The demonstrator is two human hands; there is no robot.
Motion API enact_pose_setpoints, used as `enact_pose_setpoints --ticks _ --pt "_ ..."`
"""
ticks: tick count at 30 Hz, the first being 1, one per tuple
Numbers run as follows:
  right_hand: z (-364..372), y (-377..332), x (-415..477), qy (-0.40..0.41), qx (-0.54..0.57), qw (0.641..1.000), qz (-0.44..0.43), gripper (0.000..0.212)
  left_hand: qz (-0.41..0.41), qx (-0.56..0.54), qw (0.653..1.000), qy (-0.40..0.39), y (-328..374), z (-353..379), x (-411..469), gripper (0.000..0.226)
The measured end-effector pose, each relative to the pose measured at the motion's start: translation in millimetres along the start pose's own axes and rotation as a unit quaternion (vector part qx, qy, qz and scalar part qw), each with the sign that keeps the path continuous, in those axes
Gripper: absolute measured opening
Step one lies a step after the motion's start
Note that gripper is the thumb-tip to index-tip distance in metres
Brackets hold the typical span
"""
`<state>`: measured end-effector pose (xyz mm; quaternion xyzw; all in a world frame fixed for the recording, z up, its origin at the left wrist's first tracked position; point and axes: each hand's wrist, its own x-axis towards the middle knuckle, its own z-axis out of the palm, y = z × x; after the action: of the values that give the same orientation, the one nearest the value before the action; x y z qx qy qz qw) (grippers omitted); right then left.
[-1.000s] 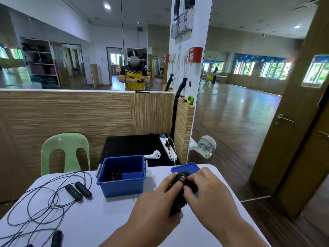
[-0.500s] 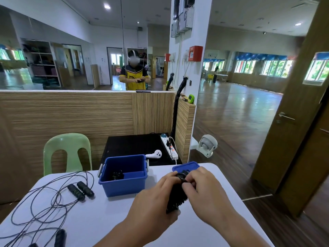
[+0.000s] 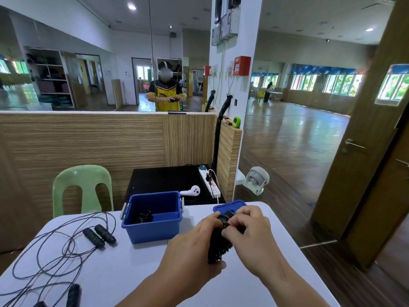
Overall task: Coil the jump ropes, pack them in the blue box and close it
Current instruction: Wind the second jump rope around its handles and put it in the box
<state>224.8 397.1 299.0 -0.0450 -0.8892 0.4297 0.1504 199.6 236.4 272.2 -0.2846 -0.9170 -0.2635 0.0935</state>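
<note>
Black rope (image 3: 218, 247): left hand (image 3: 190, 251), right hand (image 3: 250, 235)

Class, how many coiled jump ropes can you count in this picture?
2: the first coil inside the blue box, the second coil gripped by the left hand and right hand. The box wall may hide more.

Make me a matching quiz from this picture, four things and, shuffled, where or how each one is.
1 blue box
2 coiled jump rope
3 loose jump ropes
4 green chair

A gripped by left hand and right hand
B beyond the table, left
C open, a packed coil inside
D spread on the table

Pairs: 1-C, 2-A, 3-D, 4-B
</note>
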Motion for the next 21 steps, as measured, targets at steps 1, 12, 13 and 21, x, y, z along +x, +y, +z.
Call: enact_pose_setpoints --ticks 1,12,13,21 --pt "0.9 -1.2 -1.3 0.0 -0.008 1.0 -0.002 0.01 -0.004 -0.003 1.0 -0.001 0.4 0.1 0.4 0.076" --pt "2.9 -3.0 -4.3 0.007 -0.026 1.0 -0.003 0.01 0.025 -0.044 0.999 0.009 6.1 -14.0 -4.3 0.072" --pt "2.5 -3.1 -4.4 0.006 -0.023 1.0 -0.006 0.008 0.037 -0.045 0.998 0.007 4.9 -15.0 -4.4 0.075" --pt "-10.0 -8.0 -3.6 -0.039 -0.016 0.999 -0.017 0.014 0.057 -0.042 0.997 0.021 2.6 -17.4 -4.2 0.071"
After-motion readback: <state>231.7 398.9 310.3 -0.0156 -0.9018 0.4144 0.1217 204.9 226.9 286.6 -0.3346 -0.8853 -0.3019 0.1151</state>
